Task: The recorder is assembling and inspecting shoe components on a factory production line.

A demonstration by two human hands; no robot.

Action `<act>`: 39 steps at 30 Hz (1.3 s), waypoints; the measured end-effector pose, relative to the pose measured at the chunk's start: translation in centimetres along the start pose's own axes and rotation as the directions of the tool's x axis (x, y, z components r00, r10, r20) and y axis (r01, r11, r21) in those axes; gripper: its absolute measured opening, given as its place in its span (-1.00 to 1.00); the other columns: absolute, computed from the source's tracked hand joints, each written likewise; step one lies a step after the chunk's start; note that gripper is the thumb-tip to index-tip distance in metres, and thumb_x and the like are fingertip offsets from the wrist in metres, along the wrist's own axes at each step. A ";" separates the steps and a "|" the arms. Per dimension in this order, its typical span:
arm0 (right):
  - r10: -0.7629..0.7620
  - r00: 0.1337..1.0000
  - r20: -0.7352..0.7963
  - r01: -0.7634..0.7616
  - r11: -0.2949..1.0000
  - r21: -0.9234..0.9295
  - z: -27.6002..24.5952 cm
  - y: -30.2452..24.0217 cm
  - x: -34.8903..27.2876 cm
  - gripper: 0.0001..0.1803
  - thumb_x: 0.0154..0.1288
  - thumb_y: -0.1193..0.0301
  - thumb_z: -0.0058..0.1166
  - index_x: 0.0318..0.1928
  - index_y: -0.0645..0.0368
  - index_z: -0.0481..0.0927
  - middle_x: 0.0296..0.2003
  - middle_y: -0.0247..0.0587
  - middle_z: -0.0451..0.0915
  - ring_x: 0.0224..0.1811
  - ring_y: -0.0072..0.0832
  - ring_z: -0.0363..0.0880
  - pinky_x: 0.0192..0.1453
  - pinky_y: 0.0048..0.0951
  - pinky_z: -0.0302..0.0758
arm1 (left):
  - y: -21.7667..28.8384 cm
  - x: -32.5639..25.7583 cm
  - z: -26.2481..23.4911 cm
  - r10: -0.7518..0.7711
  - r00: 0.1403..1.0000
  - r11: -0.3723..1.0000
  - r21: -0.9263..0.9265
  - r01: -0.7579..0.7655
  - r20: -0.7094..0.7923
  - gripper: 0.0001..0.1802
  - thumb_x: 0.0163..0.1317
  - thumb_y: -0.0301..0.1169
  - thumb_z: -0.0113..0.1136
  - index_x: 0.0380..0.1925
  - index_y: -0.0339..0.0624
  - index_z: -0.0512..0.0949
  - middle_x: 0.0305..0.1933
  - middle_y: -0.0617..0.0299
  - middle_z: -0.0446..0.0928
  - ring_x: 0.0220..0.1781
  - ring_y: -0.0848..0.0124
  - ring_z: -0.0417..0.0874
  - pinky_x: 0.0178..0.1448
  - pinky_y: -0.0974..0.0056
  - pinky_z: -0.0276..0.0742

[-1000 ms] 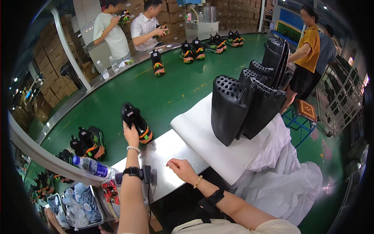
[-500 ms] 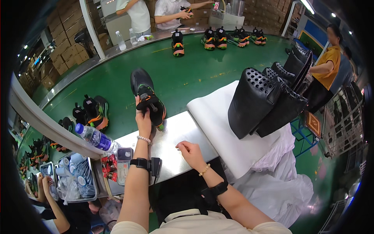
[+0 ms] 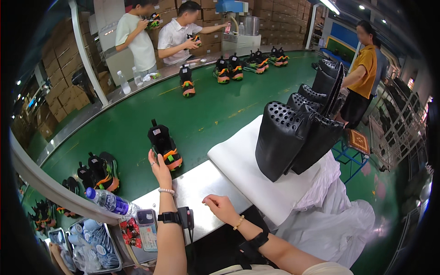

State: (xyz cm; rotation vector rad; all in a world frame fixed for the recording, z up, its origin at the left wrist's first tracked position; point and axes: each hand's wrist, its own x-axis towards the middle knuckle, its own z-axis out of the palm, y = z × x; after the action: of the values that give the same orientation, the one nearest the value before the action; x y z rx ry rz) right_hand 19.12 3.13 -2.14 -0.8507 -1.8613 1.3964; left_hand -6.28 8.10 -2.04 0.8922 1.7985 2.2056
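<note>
The shoe, black with orange and green trim, stands upright on the green belt just past the steel plate's far edge. A pale square tag sits on its heel tab.

Far left, a pair of like shoes lies near the belt's grey rail. Below the rail lies a clear bottle with a blue label, beside a flat red packet and a tray of pale blue pieces.

The left hand is raised just behind the shoe, fingers loose and spread, gripping nothing; whether the fingertips touch the heel I cannot tell. The right hand rests on the plate, fingers curled and empty.

To the right, a white pad carries black perforated moulds. The belt between the shoe and the far pairs is bare. Brown cartons line the back wall.
</note>
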 end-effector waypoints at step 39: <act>0.015 1.000 -0.011 -0.016 1.000 -0.005 0.0 -0.2 0.0 -0.74 0.34 0.30 0.00 -0.25 0.22 0.64 -0.73 -0.18 0.39 -0.70 -0.55 0.25 -0.56 -0.42 0.20 | -0.6 -0.4 -0.4 0.189 0.982 0.882 0.444 -0.160 -0.020 -0.42 -0.06 -0.35 0.44 -0.04 -0.30 0.42 0.16 -0.07 0.36 0.16 0.04 0.43 0.24 0.16 0.33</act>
State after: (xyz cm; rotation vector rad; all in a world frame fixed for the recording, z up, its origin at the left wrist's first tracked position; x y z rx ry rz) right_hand 19.05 3.07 -1.92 -0.8757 -1.8546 1.3937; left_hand -6.35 7.71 -2.79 1.1160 2.3942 1.9660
